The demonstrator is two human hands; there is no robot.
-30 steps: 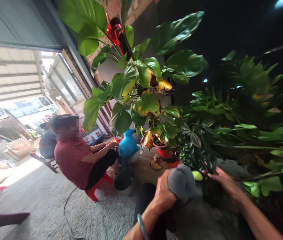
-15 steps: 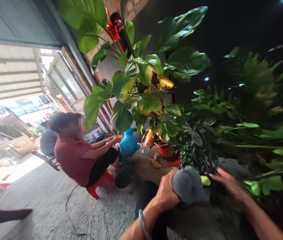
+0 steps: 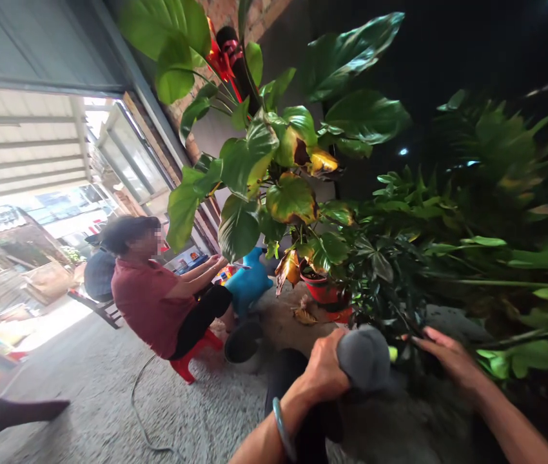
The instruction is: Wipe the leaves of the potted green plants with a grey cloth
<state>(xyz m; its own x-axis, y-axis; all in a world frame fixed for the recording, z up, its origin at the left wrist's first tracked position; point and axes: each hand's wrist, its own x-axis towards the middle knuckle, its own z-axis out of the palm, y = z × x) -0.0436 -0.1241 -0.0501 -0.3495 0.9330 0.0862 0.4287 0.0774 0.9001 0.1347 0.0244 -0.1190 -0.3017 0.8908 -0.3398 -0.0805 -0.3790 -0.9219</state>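
My left hand (image 3: 325,366), with a pale bangle on its wrist, is closed on a bunched grey cloth (image 3: 365,358) with a rounded shape. To the right, my right hand (image 3: 448,357) reaches into a low plant with narrow dark leaves (image 3: 384,283). Its fingers look pinched on a dark leaf (image 3: 412,327), though shadow partly hides the grip. A small pale green leaf (image 3: 392,354) shows between the cloth and my right hand.
A tall broad-leaved plant (image 3: 291,196) with browned leaves grows from a red pot (image 3: 320,287). At left a person (image 3: 143,290) sits on a red stool (image 3: 191,357), near a blue animal-shaped object (image 3: 249,283) and a dark bucket (image 3: 244,341). A cable (image 3: 133,399) crosses the floor.
The grey cloth has turned and looks more compact, drawn slightly away from my right hand. My right hand has shifted slightly. The seated person's hands have moved, showing something colourful below them.
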